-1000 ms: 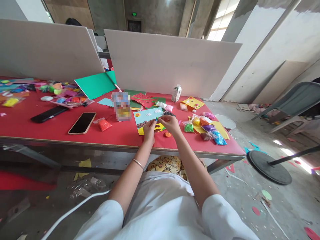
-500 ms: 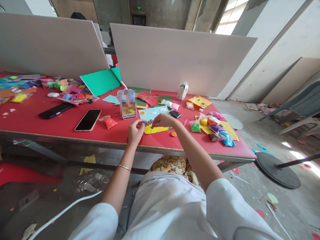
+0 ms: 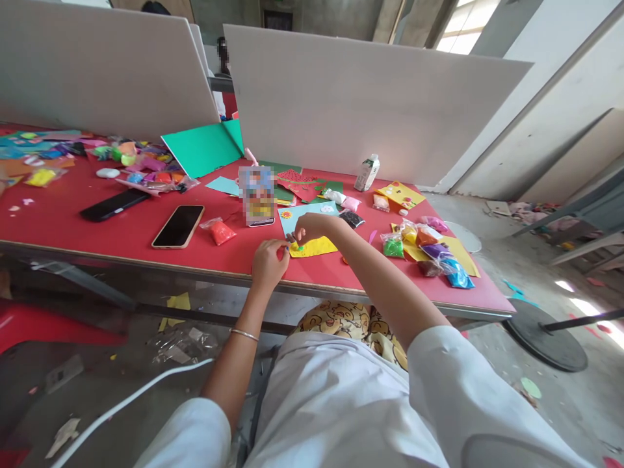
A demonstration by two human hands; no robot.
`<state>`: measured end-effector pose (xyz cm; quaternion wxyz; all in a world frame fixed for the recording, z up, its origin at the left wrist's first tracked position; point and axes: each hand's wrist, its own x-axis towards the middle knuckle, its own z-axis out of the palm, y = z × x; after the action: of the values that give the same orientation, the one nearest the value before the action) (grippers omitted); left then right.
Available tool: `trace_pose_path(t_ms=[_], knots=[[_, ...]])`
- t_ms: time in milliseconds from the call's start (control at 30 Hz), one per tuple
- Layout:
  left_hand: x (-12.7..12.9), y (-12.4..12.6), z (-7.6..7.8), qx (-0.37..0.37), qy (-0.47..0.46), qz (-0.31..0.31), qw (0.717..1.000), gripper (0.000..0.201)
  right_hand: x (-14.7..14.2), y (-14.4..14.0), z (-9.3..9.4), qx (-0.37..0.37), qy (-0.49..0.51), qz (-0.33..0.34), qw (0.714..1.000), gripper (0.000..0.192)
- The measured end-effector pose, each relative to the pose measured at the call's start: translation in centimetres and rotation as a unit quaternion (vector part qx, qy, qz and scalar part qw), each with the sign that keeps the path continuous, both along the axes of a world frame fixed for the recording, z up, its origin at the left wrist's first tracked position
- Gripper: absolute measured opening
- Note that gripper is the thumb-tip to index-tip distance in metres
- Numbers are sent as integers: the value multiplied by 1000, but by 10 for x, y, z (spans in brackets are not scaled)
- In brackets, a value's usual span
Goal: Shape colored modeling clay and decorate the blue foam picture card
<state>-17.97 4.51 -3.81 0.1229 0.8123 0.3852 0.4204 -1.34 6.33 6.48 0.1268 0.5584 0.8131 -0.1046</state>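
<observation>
Left hand rests curled and empty on the red surface; right hand pinches fingertips onto the yellow sheet, grasp contents indiscernible.

One head-worn camera looks forward and down from above the person's lap, across the near edge of the red table toward white boards behind.

1. Bright daylight pours in from the window upper right.
2. Sun patches glare on the floor.
3. Wide-angle bending at the edges; a few small spots are pixelated.
</observation>
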Motion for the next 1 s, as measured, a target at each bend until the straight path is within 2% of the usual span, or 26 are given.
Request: trace_pose_path(t_ms=[333, 567, 767, 867, 1000], knots=[[3, -5, 3, -2, 35, 16, 999, 18, -3, 6, -3, -30, -33, -3, 999, 25], [3, -3, 1, 6, 40, 12, 999, 17, -2, 3, -8, 11, -14, -6, 1000, 22], [2, -3, 2, 6, 51, -3, 999, 19, 19, -33, -18, 137, 98, -58, 984, 30], [3, -4, 3, 15, 80, -12, 997, 20, 26, -54, -33, 159, 119, -90, 976, 34], [3, -5, 4, 26, 98, -13, 995, 22, 26, -70, -50, 172, 127, -87, 973, 38]])
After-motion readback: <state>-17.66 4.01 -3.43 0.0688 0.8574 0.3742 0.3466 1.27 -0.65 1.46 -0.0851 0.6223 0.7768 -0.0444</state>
